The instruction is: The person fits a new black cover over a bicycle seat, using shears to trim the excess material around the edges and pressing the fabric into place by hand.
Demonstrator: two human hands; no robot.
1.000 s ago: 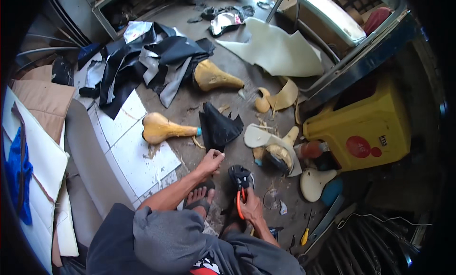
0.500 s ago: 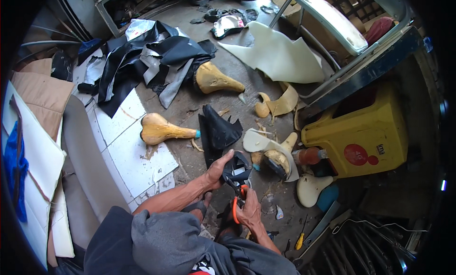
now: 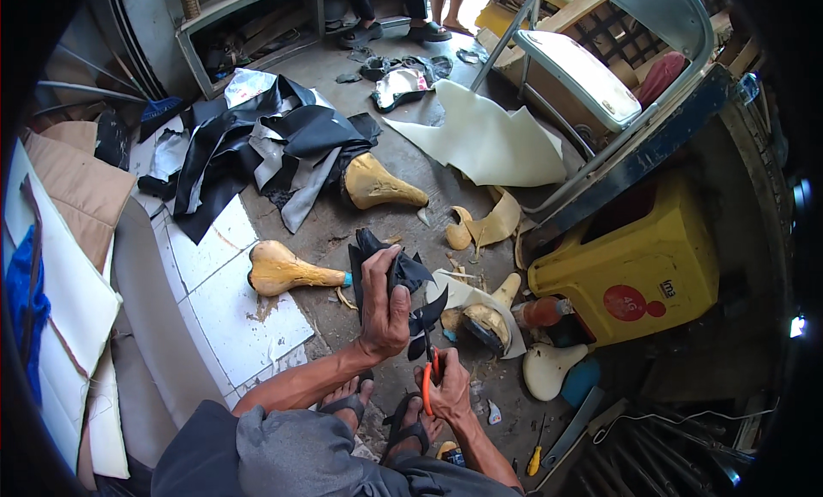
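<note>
My right hand grips scissors with orange handles, their dark blades pointing up and away from me. My left hand is closed around a piece of black leather-like sheet, thumb toward the right. From that hand a narrow curved black strip reaches to the scissor blades. Where the blades meet it is hard to make out. Just right of the black material lies a bicycle saddle base with a pale sheet around it. To the left, a yellowish foam saddle rests on white tiles.
Another foam saddle lies beside heaped black sheet scraps. A pale sheet spreads near a folding chair. At right are a yellow plastic stool, a bottle, a cream saddle and a screwdriver. People's feet stand far off.
My left hand has turned, its fingers now reaching up over the black piece. The scissors have swung more upright, and a curved black strip now shows at their blades. The view has tilted up slightly.
</note>
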